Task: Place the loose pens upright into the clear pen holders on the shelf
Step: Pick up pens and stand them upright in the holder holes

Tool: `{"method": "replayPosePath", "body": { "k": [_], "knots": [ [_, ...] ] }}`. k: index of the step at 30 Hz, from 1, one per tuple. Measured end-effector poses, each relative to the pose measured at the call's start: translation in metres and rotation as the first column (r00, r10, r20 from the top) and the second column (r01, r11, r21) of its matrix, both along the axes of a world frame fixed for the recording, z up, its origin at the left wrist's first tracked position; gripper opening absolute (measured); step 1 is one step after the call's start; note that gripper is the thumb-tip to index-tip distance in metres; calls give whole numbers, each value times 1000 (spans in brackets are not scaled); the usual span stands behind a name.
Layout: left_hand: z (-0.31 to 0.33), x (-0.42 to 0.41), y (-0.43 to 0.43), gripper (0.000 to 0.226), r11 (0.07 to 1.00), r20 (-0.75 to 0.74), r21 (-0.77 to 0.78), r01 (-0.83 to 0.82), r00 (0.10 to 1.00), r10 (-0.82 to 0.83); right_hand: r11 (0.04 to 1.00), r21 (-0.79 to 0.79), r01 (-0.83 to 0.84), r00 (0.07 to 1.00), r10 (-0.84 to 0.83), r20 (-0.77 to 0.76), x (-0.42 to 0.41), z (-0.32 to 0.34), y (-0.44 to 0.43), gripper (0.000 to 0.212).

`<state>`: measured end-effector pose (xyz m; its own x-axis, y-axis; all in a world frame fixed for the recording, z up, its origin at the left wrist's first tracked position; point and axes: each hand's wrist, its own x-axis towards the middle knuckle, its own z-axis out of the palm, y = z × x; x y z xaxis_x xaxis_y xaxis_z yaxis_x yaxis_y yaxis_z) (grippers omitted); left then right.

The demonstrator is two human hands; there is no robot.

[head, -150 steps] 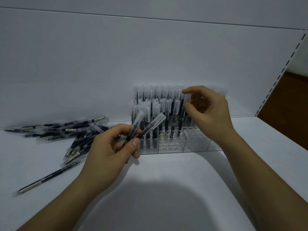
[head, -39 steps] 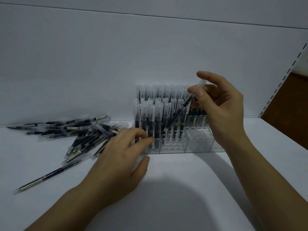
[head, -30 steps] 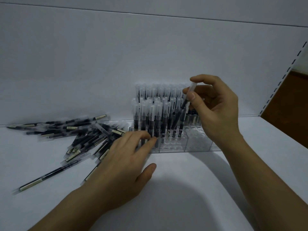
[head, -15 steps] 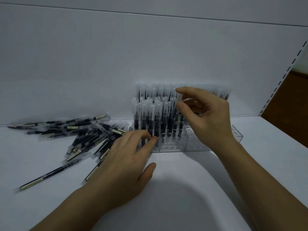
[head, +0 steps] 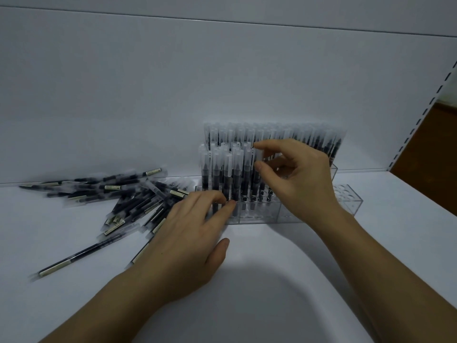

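Observation:
Clear pen holders (head: 257, 217) stand against the back wall of the white shelf (head: 259, 280), with several rows of black pens with frosted caps (head: 228, 169) upright in them. My right hand (head: 299, 179) pinches the cap of one pen (head: 258, 157) between thumb and forefinger; that pen stands upright in a front slot. My left hand (head: 188, 236) lies flat on the shelf with nothing in it, fingertips touching the lower left front of the holders. A pile of loose pens (head: 128, 196) lies to the left of that hand.
An empty clear holder block (head: 348, 200) with round holes sits at the right end of the row. One pen (head: 81, 256) lies apart at the front left. A slotted shelf upright (head: 425, 107) and a brown surface (head: 432, 149) border the right side.
My right hand has come down and left, bringing its tilted pen upright into a front slot. My left hand has stayed against the holders' front.

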<state>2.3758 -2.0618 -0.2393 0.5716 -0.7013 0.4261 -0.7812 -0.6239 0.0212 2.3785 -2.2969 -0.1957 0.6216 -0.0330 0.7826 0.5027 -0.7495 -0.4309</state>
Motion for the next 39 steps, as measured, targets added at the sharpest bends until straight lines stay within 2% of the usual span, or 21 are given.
{"method": "replayPosePath", "body": {
  "k": [8, 14, 18, 21, 25, 27, 30, 33, 36, 39],
  "knots": [
    [-1, 5, 3, 58, 999, -11, -24, 41, 999, -41, 985, -122, 122, 991, -115, 62, -2, 4, 1, 29],
    [10, 0, 9, 43, 996, -11, -76, 51, 999, -53, 995, -102, 18, 994, -7, 105, -11, 0, 17, 26],
    [28, 7, 42, 27, 991, -54, -122, -50, 998, 44, 981, -176, -83, 995, 92, 47, -15, -11, 37, 22],
    [31, 10, 92, 23, 974, -88, 11, -227, 970, 227, 950, -255, -177, 984, 169, -53, -15, -21, 49, 21],
    [30, 11, 147, 34, 862, -206, 204, -464, 841, 501, 916, -306, -260, 961, 215, -172, -19, -33, 68, 18],
    [24, 11, 156, 37, 852, -269, 226, -472, 811, 520, 907, -316, -279, 950, 213, -227, -19, -39, 77, 19],
    [19, 12, 163, 29, 876, -348, 215, -433, 804, 482, 881, -349, -319, 932, 223, -287, -17, -48, 85, 19],
    [33, 11, 177, 18, 891, -370, 291, -348, 818, 440, 872, -346, -348, 914, 233, -331, -15, -53, 86, 17],
    [45, 15, 177, 17, 930, -359, 156, -332, 858, 367, 880, -336, -335, 914, 218, -342, -9, -54, 86, 17],
    [51, 30, 146, 13, 935, -241, -38, -353, 911, 334, 881, -336, -333, 908, 205, -364, -7, -56, 85, 15]
  ]
}}
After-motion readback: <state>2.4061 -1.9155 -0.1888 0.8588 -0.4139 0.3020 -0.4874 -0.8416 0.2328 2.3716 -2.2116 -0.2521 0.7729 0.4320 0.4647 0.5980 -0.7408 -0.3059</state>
